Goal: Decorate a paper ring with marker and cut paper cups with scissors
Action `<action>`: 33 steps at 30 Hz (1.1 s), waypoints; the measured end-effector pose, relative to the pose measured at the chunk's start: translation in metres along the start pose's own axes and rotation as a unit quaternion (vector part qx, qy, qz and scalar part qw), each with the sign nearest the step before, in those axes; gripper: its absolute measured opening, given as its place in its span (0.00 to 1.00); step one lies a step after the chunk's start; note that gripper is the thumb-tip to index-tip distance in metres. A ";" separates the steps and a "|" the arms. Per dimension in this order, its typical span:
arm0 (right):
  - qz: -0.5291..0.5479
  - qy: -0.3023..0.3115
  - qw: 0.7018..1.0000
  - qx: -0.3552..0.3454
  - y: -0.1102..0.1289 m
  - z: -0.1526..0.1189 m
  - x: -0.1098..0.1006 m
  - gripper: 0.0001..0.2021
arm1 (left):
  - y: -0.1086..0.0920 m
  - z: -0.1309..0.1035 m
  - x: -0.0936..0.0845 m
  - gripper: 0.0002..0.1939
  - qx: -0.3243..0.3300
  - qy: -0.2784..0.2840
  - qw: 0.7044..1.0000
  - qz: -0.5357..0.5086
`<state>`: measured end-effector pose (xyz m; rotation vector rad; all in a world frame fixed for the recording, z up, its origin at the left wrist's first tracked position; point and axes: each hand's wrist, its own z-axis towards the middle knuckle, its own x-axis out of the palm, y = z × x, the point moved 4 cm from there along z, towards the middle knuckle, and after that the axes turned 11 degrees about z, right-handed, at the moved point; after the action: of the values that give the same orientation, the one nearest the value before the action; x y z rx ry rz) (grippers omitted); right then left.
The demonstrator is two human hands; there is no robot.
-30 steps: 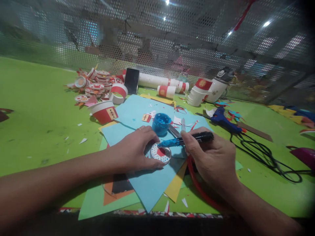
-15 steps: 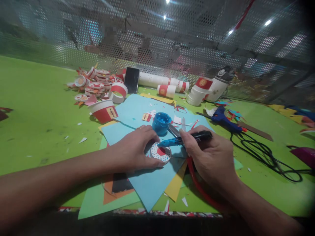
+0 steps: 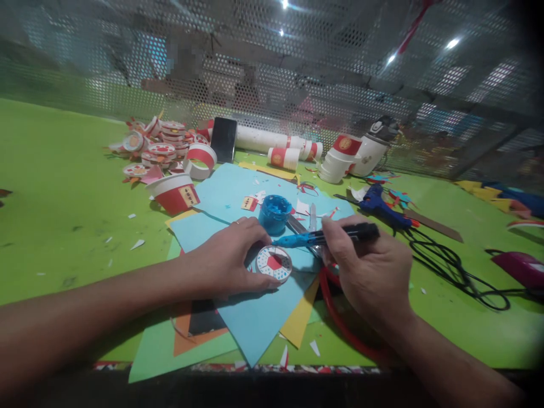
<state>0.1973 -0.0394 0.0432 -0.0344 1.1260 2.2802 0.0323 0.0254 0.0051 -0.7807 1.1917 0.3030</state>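
My left hand (image 3: 232, 258) grips the left side of a small round paper disc (image 3: 274, 264) between thumb and fingers. The disc is white with a red centre and blue dots, and lies on light blue paper (image 3: 250, 311). In my right hand (image 3: 368, 266) is a black marker (image 3: 314, 238) whose front end is smeared with blue paint. Its tip is at the disc's far edge; whether it touches cannot be told. Just beyond stands an open jar of blue paint (image 3: 275, 215). A red handle-like loop (image 3: 335, 311) lies partly under my right hand.
A cut paper cup (image 3: 172, 192), a paper ring (image 3: 200, 161) and a pile of decorated discs (image 3: 159, 144) are at the left. Behind are a phone (image 3: 224, 139) and cups (image 3: 340, 158). A blue glue gun (image 3: 376, 207) with a cord lies right. Paper scraps are scattered about.
The marker's tip has moved from over the disc's upper part to its far edge, and the marker lies flatter. My right hand has shifted slightly right; my left hand keeps its hold.
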 end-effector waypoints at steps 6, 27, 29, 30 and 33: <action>-0.007 0.014 1.000 -0.014 -0.001 -0.001 0.001 0.15 | 0.001 -0.001 0.001 0.22 0.004 -0.005 1.000 -0.004; -0.014 0.059 0.998 0.004 -0.002 0.003 0.005 0.14 | -0.001 -0.001 0.000 0.21 0.000 0.001 1.000 -0.002; 0.003 0.065 0.998 0.023 -0.004 0.004 0.005 0.14 | -0.001 0.000 0.000 0.22 -0.002 0.002 1.000 -0.002; 0.013 0.065 0.997 0.030 -0.005 0.005 0.005 0.14 | -0.001 0.000 0.000 0.21 -0.004 0.003 1.000 -0.001; 0.019 0.065 0.997 0.045 -0.007 0.005 0.005 0.13 | -0.001 0.000 0.000 0.22 -0.006 0.007 1.000 0.002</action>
<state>0.1976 -0.0301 0.0400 -0.1293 1.3054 2.2858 0.0325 0.0250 0.0057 -0.7934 1.2057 0.3082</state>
